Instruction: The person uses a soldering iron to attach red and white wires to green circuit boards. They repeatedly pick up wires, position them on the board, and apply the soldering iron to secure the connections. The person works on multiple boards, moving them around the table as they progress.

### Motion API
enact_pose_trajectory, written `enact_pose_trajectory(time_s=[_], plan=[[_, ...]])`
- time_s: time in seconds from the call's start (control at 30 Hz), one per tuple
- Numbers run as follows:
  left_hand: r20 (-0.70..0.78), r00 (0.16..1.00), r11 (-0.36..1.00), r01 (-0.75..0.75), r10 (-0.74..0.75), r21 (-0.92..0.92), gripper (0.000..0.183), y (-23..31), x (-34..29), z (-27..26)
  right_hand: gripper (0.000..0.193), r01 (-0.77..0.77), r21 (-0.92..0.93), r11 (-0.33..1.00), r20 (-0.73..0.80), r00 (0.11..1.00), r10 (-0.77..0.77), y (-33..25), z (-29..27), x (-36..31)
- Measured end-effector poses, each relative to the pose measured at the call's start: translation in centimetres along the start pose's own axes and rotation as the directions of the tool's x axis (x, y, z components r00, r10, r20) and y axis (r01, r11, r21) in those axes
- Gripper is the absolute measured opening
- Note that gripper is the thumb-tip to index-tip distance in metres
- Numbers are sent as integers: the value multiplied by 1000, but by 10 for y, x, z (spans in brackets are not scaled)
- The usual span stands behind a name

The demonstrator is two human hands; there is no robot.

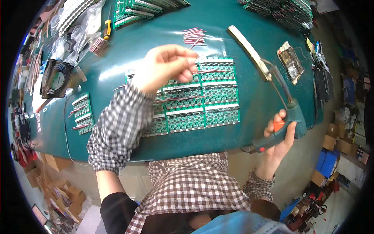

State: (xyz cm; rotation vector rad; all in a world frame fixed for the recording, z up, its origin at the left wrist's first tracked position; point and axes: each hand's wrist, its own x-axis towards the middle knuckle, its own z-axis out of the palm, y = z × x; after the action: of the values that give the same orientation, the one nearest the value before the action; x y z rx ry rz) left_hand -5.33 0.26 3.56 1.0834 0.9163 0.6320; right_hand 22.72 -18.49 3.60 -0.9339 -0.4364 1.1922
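My left hand (171, 64) is over the top row of green circuit boards (221, 99), fingers closed in a pinch. A short red and dark wire (195, 43) slopes to its fingertips from the wire pile (193, 36); whether the fingers hold it cannot be made out. The boards lie side by side in rows, and red and black wires run across them. To the right of the boards, my right hand (278, 138) is wrapped round a green soldering gun (294, 119) with an orange trigger. Its metal tip points up and away, near a long narrow bar (247, 48).
A blackened soldering tray (291, 63) sits at the right. A small fan (57, 78) and a separate board (82, 113) lie at the left. Stacked boards (136, 9) and a yellow-handled screwdriver (107, 29) are at the back left; more stacked boards (280, 13) stand at the back right.
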Motion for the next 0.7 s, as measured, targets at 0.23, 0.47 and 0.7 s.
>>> enact_pose_trajectory(time_s=[0.23, 0.47, 0.7], plan=[[105, 994, 975, 60, -38, -215, 17, -9, -62, 61, 42, 92, -267, 959, 164, 985, -49, 29, 55, 11], [23, 806, 704, -530, 591, 472, 17, -44, -69, 90, 50, 114, -483, 868, 38, 993, -110, 47, 66, 7], [93, 648, 430, -599, 756, 676, 28, -58, -77, 99, 48, 99, -425, 900, 27, 995, -97, 50, 58, -3]])
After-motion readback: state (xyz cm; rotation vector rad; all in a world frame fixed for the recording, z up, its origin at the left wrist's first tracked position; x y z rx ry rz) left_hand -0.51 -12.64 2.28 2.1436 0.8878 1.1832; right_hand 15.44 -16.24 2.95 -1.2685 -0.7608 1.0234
